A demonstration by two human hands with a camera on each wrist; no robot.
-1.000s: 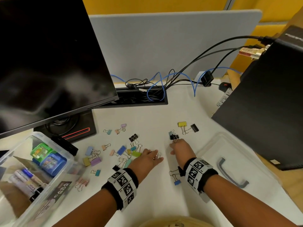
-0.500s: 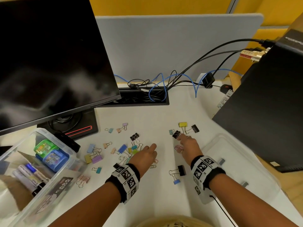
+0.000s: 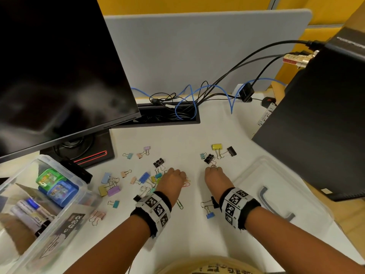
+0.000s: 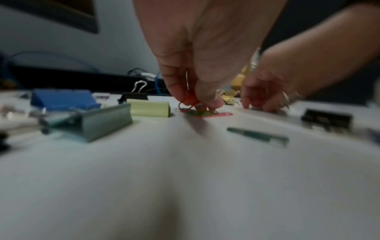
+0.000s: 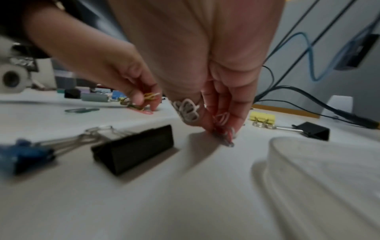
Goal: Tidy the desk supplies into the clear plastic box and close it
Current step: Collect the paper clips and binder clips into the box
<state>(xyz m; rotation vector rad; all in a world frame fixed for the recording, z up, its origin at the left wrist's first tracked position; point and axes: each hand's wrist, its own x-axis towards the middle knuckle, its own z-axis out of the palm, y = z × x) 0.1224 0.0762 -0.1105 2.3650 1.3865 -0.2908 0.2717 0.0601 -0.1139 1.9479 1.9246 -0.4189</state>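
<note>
Coloured binder clips (image 3: 145, 177) and paper clips lie scattered on the white desk. My left hand (image 3: 173, 177) (image 4: 197, 100) pinches several coloured paper clips (image 4: 188, 101) off the desk beside a pink one (image 3: 186, 183). My right hand (image 3: 214, 175) (image 5: 222, 128), a little to the right, pinches a few paper clips (image 5: 221, 119) with its fingertips down on the desk. The clear plastic box (image 3: 83, 189) stands open at the left with markers and small cases inside. Its clear lid (image 3: 308, 196) lies at the right, handle up.
A monitor (image 3: 59, 76) on its stand overhangs the back left. A black computer case (image 3: 316, 125) stands at the right. Cables (image 3: 197, 95) run into a desk slot at the back. A black binder clip (image 5: 135, 149) and a blue one (image 3: 210, 215) lie by my right wrist.
Both hands have curled their fingers down onto the paper clips; the left was stretched flat before. The right hand pulled back slightly from the black clips.
</note>
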